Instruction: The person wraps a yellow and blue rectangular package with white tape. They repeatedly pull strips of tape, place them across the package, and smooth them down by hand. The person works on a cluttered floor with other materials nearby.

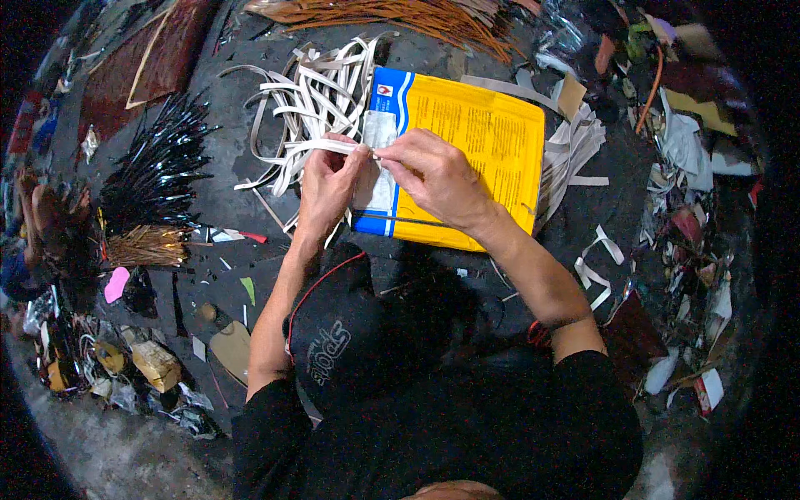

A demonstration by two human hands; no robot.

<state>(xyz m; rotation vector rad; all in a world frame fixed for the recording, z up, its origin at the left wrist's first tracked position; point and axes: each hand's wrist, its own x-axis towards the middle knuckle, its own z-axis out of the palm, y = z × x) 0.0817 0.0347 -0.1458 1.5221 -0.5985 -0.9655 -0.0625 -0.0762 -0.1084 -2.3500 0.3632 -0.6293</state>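
Note:
In front of me lies a flat yellow panel point(475, 142) with a blue edge and printed text. My left hand point(327, 187) pinches a flat white strip point(329, 146) between thumb and fingers, above the panel's blue edge. Close beside it, my right hand point(437, 177) is closed with its fingertips at the strip's end; any small thing inside this pinch is too small to make out. Under the fingers a whitish patch point(379, 196) covers part of the blue edge. A tangled heap of similar white strips point(312, 92) sits just left of the panel.
More pale strips point(575, 150) lie fanned out right of the panel. Bundles of black strips point(158, 158) and brown strips point(150, 246) rest at the left, orange-brown ones point(408, 17) at the far side. Scraps point(683, 158) litter the right. Another person's limb point(42, 217) shows far left.

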